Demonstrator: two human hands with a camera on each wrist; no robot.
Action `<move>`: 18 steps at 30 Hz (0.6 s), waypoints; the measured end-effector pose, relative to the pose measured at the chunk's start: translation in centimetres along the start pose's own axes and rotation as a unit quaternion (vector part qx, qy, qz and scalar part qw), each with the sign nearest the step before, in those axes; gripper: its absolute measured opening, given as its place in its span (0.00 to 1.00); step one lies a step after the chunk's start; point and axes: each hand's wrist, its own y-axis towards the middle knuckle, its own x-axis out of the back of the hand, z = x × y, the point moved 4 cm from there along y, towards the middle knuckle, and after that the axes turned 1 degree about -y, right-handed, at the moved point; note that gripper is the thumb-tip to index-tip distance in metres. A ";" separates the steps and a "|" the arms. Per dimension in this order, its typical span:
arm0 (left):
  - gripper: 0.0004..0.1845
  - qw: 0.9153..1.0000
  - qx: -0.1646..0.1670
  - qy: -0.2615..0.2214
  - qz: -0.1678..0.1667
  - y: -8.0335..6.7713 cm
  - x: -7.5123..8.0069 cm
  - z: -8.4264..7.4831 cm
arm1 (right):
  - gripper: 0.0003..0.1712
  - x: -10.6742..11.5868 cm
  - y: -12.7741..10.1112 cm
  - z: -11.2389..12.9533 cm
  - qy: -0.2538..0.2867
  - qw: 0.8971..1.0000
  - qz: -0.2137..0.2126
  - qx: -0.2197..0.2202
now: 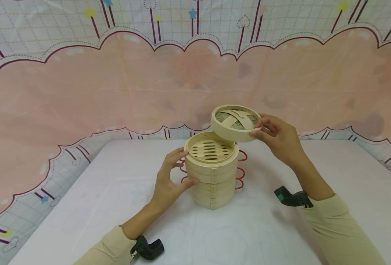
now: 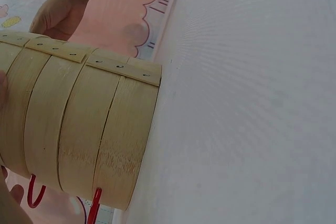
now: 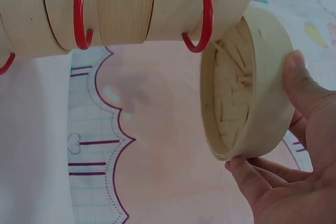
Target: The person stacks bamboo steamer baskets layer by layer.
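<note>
A stack of bamboo steamer baskets [image 1: 212, 187] stands upright on the table, its top tier showing a slatted floor [image 1: 210, 151]. My left hand [image 1: 169, 180] grips the stack's left side, thumb at the front and fingers by the top rim. With fingers and thumb, my right hand [image 1: 279, 138] holds the woven bamboo lid [image 1: 230, 134] by its right edge. The lid is tilted, raised behind and to the right of the open top. In the right wrist view, the woven inside of the lid [image 3: 231, 98] shows beside the upper tier.
Red loop handles [image 1: 241, 173] stick out from the sides of the stack. Under it spreads a white tabletop [image 1: 132, 165]. Behind hangs a pink and white patterned cloth [image 1: 149, 88]. Each wrist wears a dark camera mount [image 1: 149, 249].
</note>
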 end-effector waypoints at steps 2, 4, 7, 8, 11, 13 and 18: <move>0.40 1.000 0.003 -0.002 0.000 0.0 0.0 0.0 | 0.15 -0.1 0.0 0.1 -0.005 1.000 0.004 -0.007; 0.40 1.000 0.002 -0.003 0.000 0.1 0.0 0.0 | 0.15 -0.1 0.0 0.2 -0.013 1.000 0.011 -0.009; 0.40 1.000 0.003 -0.003 0.000 0.2 -0.1 -0.1 | 0.15 -0.2 0.1 0.2 -0.015 1.000 0.020 -0.004; 0.40 1.000 0.002 -0.003 0.000 0.2 -0.2 0.0 | 0.15 -0.2 0.1 0.3 -0.017 1.000 0.023 -0.004; 0.40 1.000 0.005 -0.002 -0.001 0.2 -0.3 0.0 | 0.15 -0.3 0.1 0.4 -0.017 0.999 0.029 -0.001; 0.40 1.000 0.004 -0.001 -0.001 0.3 -0.3 0.0 | 0.16 -0.4 0.2 0.5 -0.021 0.999 0.034 -0.002; 0.40 1.000 0.004 0.000 -0.001 0.3 -0.4 -0.1 | 0.16 -0.5 0.1 0.6 -0.028 0.999 0.046 -0.007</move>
